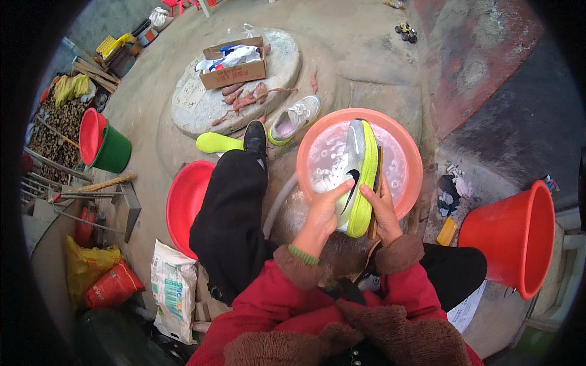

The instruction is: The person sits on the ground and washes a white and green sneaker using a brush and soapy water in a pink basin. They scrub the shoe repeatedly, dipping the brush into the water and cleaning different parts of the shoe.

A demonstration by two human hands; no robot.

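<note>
both hands – left hand, right hand – gripping grey-yellow shoe, over pink basin, red bucket nearby

Brush mostly hidden behind sneaker and right hand; basin contents blurred by suds; toy too small to tell

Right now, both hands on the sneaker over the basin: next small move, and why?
Probably stroke the brush along the yellow sole edge. The left hand grips the sneaker on its side over the soapy basin, and the right hand presses the brush against the sole.
</note>
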